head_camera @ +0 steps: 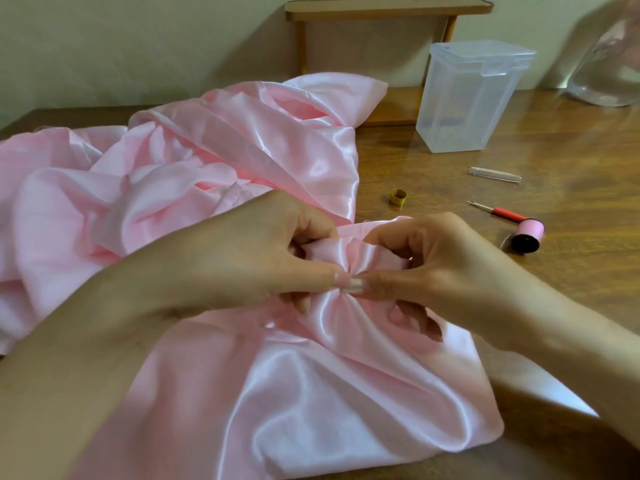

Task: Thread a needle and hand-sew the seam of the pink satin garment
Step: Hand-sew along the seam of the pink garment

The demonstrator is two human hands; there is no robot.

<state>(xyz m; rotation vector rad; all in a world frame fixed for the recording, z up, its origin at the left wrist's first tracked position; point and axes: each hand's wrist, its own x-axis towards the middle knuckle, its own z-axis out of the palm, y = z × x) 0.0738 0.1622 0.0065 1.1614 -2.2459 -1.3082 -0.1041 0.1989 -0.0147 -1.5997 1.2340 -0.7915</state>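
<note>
Head view is filled mostly by a wooden table [554,161], cut off at every edge of the frame. Much of it is covered by the pink satin garment [194,188], which is heaped in loose folds from the far left down to the near edge; its seam is lost among the creases.

A gathered fold at the garment's middle is pinched by the left hand [249,258] and the right hand [446,268], thumbs tip to tip on top and the other fingers curled beneath the cloth, where they are partly hidden. Whether a needle is held between them cannot be made out.

Against the wall a small wooden shelf [388,8] is seen, its lower part hidden by the garment and by a clear lidded plastic box [464,102]. At the top right corner a transparent object [609,64] is blurred and cropped — it cannot be identified.

To the right of the hands a pink thread spool [528,235] is laid on its side, touching a red-handled seam ripper [502,213]. Farther back a clear tube [494,174] is found, and a small gold ring [398,197] — perhaps a thimble — sits just beside the garment's edge.
</note>
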